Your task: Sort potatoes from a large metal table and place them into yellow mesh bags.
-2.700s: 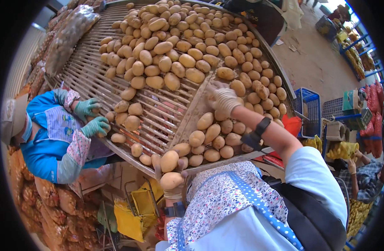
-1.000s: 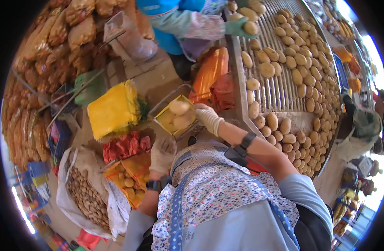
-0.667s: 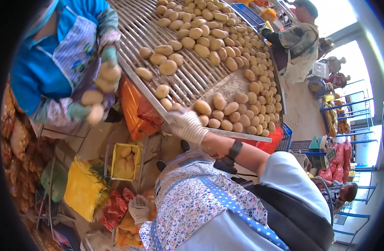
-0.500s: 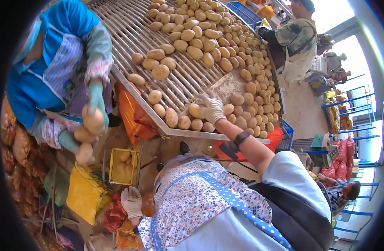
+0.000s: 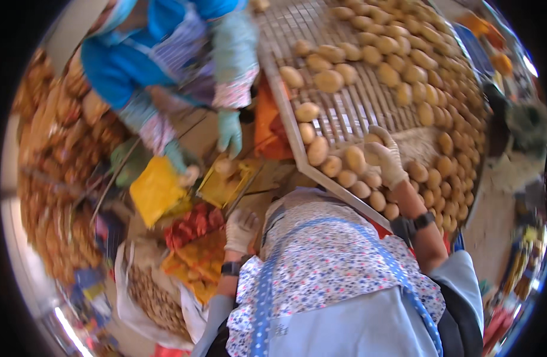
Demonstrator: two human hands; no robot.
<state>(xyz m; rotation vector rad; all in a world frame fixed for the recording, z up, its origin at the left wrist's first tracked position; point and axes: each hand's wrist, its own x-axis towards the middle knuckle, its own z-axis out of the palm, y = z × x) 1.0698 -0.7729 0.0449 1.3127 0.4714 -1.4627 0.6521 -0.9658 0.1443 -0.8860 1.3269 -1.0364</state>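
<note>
My right hand (image 5: 383,154), in a cream glove, is closed round a potato (image 5: 372,139) at the near end of the slatted metal sorting table (image 5: 304,162), among loose potatoes (image 5: 355,159). My left hand (image 5: 241,229), also gloved, hangs open and empty beside my flowered apron, near red mesh bags (image 5: 190,223). A co-worker in blue holds one green-gloved hand (image 5: 230,128) open above a yellow-lined basket (image 5: 209,193) with a potato (image 5: 224,168) in it or just over it. Their other gloved hand (image 5: 175,156) reaches down beside a potato (image 5: 190,175).
Stacked potato sacks (image 5: 56,178) line the left. Folded yellow bags (image 5: 148,193) and a white sack of small potatoes (image 5: 154,291) are on the floor beside me. Another person (image 5: 517,137) stands beyond the table's right side. An orange bag (image 5: 267,101) is at the table's left edge.
My right hand has moved from near the basket to the tabletop and closed on a potato. The co-worker has lowered both hands toward the basket, releasing potatoes. The view has turned.
</note>
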